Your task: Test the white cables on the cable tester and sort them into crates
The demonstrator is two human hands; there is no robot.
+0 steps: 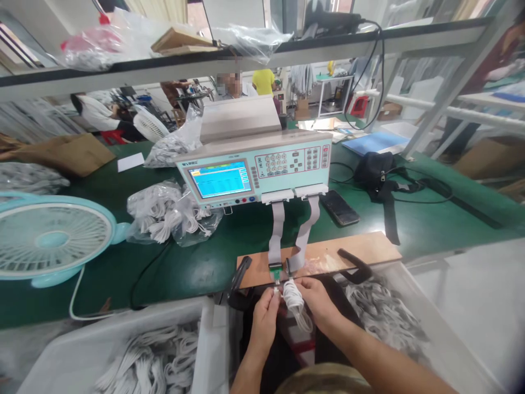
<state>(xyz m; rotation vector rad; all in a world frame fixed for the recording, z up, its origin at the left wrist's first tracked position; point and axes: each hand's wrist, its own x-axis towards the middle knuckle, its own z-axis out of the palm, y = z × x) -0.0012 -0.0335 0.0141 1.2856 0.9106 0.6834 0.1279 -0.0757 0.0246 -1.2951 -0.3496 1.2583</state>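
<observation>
A coiled white cable (293, 300) hangs between my two hands at the bench's front edge. My left hand (266, 316) pinches one of its plugs, right below a small green circuit board (276, 272). Whether that plug is seated in the board's socket, I cannot tell. At the other side of the coil, my right hand (318, 300) is closed on the cable near a second ribbon-cable end; its fingertips partly hide what they grip. Two grey ribbon cables (276, 232) run up from here to a bench tester (293, 164) with a lit blue screen.
Two black clamps (240, 276) hold a wooden board (328, 254) to the green table. White bins of cables stand left (200, 350) and right (441, 328). A fan (53, 238), bagged cables (158, 210), a phone (339, 208) and a black pouch (373, 171) lie around the tester.
</observation>
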